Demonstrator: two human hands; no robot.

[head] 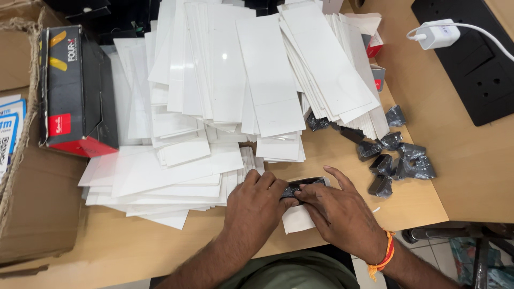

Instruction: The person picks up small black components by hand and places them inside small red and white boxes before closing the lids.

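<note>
At far left, a brown corrugated cardboard carton (32, 214) stands open beside the light wooden tabletop (460, 176); its contents cannot be made out. Just right of it, a black and red printed cardboard box (75, 91) lies on its side with one end flap open; the interior is dark and nothing shows inside.

The centre of the tabletop carries a wide, loose heap of flat white card blanks (225, 91), overlapping and fanned in several directions.

At the near edge, the left hand (254, 206) and the right hand (342, 214) meet over a small black plastic-wrapped piece (302, 187). The piece lies between both sets of fingertips, on a white card blank (297, 219), with its long axis running left to right. Both hands are curled and pinch it, the left at its left end, the right along its right end and top edge. Neither hand is clearly nearer; both touch it.

Right of the hands, a cluster of black plastic-wrapped pieces (396, 160) lies loose on the tabletop. At far right, a white plug-in charger (439, 33) sits in a black socket strip (476, 69).
</note>
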